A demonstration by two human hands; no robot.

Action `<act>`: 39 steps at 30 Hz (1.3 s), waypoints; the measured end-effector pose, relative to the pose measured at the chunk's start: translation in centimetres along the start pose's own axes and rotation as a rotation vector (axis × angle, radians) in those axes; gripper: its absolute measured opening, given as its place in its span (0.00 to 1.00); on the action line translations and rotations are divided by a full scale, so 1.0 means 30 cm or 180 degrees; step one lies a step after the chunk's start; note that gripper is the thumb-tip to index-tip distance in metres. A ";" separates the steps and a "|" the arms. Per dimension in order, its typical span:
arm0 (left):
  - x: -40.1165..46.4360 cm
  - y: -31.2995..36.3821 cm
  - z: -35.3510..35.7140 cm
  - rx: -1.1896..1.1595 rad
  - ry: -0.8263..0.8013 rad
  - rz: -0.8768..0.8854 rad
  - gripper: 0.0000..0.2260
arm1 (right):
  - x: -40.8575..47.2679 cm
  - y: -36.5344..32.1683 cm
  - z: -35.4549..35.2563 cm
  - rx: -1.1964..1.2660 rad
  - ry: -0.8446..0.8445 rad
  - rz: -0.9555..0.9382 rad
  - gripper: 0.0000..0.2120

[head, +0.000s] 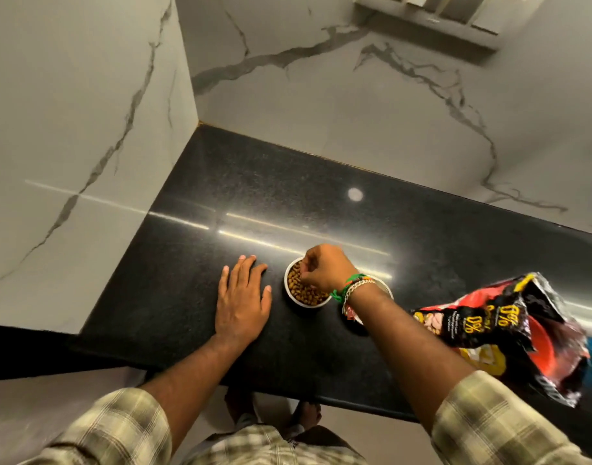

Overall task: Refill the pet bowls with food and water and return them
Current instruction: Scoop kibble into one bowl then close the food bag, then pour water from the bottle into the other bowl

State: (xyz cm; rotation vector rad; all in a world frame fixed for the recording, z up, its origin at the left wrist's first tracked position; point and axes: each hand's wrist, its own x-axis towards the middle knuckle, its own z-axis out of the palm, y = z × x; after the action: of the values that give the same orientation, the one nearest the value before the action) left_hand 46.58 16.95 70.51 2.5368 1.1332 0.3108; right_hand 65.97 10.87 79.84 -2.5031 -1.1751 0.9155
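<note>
Bowl [296,298] of kibble [299,290] sits on desk [220,196]. Your right hand [324,268] hangs over it, fingers pinched in the kibble. Left hand [242,302] flat, released, beside bowl. Food bag [522,330] lies right.

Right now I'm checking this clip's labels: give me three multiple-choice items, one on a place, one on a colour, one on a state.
1. The food bag lies where from the kibble bowl?
A. right
B. left
C. behind it

2. The countertop is:
A. white
B. black
C. wooden

3. The left hand is:
A. holding the bag
B. flat on the counter
C. inside the bowl

Answers: 1 A, the bag sits at the right edge; 2 B, dark speckled stone; 3 B, palm down and empty, while the right hand reaches into the kibble.
</note>
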 end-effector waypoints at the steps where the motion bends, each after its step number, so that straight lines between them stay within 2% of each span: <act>1: -0.001 0.001 0.002 -0.0015 0.0000 0.0022 0.20 | -0.019 0.009 0.014 0.0030 0.0020 -0.0015 0.02; 8: -0.023 0.015 0.015 -0.0066 -0.0051 0.0057 0.22 | -0.143 0.081 0.052 0.0479 0.0982 0.0000 0.02; 11: -0.024 0.017 0.016 -0.0084 -0.0082 0.0034 0.23 | -0.199 0.129 0.046 0.0688 0.1107 0.0194 0.03; 16: -0.029 0.038 0.017 -0.0127 -0.0121 -0.0071 0.25 | -0.281 0.208 0.054 0.0637 0.1279 0.0432 0.13; 24: -0.099 0.121 0.038 -0.0357 -0.0112 -0.0307 0.28 | -0.446 0.309 0.095 0.1041 0.1856 0.0402 0.10; 31: -0.190 0.200 0.040 -0.0374 -0.0160 -0.0566 0.30 | -0.638 0.461 0.092 0.1136 0.1706 0.0290 0.08; 34: -0.270 0.265 0.052 -0.0369 -0.0120 -0.0687 0.31 | -0.766 0.552 0.095 0.1111 0.1462 0.0319 0.06; 37: -0.348 0.331 0.074 -0.0309 -0.0120 -0.0657 0.30 | -0.892 0.696 0.123 0.1029 0.1245 0.0801 0.11; 39: -0.397 0.384 0.098 -0.0246 -0.0206 -0.0611 0.30 | -0.978 0.811 0.116 0.1109 0.1677 0.1311 0.14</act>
State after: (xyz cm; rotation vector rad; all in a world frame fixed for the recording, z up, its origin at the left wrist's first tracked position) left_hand 47.52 0.20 71.68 2.3321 1.3015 0.2172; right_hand 64.52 -27.36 79.25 -2.4931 -0.3158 0.4315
